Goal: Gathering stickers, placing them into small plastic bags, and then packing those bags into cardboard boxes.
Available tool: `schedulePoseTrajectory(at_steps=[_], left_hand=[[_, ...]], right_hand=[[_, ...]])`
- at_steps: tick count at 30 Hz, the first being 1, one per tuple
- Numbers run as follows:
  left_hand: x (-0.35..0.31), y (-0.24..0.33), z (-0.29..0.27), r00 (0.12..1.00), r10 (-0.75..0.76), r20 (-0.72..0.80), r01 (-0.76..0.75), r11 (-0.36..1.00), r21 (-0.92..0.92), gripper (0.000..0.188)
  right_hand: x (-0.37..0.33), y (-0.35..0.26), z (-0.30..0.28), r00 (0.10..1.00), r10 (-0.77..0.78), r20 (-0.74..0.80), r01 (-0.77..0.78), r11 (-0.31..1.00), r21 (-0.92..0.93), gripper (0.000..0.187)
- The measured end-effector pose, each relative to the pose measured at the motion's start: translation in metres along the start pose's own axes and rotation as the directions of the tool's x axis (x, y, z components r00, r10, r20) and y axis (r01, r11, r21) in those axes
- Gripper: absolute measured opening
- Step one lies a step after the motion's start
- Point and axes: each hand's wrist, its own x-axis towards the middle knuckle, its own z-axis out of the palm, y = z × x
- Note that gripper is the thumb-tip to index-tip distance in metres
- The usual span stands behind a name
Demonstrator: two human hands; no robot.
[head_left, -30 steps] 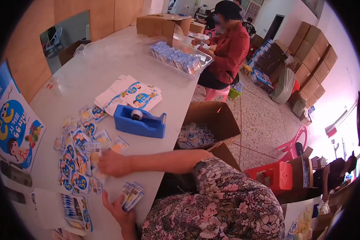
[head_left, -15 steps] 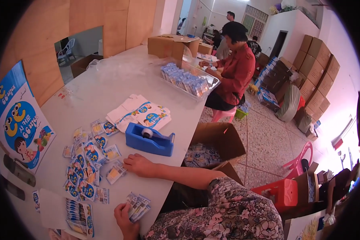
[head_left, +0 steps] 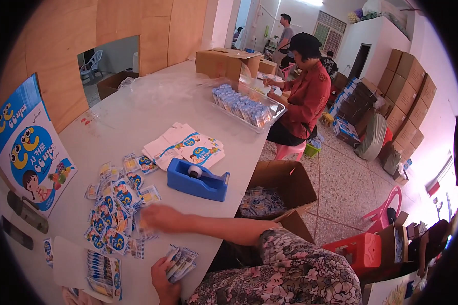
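My left hand [head_left: 164,280], low in the view near the table's front edge, is closed on several small packets [head_left: 182,263], clear with blue-and-white edges. My right hand [head_left: 160,218] reaches across the table to the edge of a loose pile of like packets [head_left: 109,216]. Motion smears its fingers, and a packet [head_left: 146,229] lies partly under them; whether they grip it does not show. At the lower left, an open white carton [head_left: 68,269] lies with a row of packets inside.
Beyond the pile are a blue tape dispenser [head_left: 197,179] and flat printed cartons [head_left: 180,145]. Farther off stands a clear tray [head_left: 259,127] of packets, with a co-worker in a red shirt [head_left: 310,91] seated beside it. A cardboard box [head_left: 290,185] of packets stands beside the table. A printed display board [head_left: 33,157] leans at left.
My right hand has moved left and slightly down toward the pile, over a loose packet. My left hand still holds its packets. The whole view has shifted slightly.
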Motion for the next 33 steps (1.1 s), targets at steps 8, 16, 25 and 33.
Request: schedulePoseTrajectory(at_steps=[8, 16, 25, 33], left_hand=[[0.011, 0.013, -0.004, 0.993, 0.088, 0.073, -0.101, 0.976, 0.195, 0.045], [-0.011, 0.015, -0.023, 0.982, 0.004, 0.189, -0.058, 0.959, 0.279, 0.061], [-0.007, 0.026, -0.013, 0.990, -0.022, 0.139, -0.013, 0.970, 0.241, 0.051], [-0.014, 0.014, -0.016, 0.993, -0.015, 0.114, -0.007, 0.982, 0.189, 0.055]], right_hand=[[-0.032, 0.007, 0.028, 0.993, -0.115, -0.005, 0.109, 0.948, -0.300, 0.031], [-0.059, 0.017, -0.018, 0.990, 0.133, 0.043, -0.136, 0.987, 0.084, 0.038], [-0.019, -0.024, -0.018, 0.900, -0.281, 0.334, 0.369, 0.898, -0.238, 0.048], [-0.029, -0.035, -0.026, 0.945, 0.052, 0.322, -0.204, 0.865, 0.459, 0.014]])
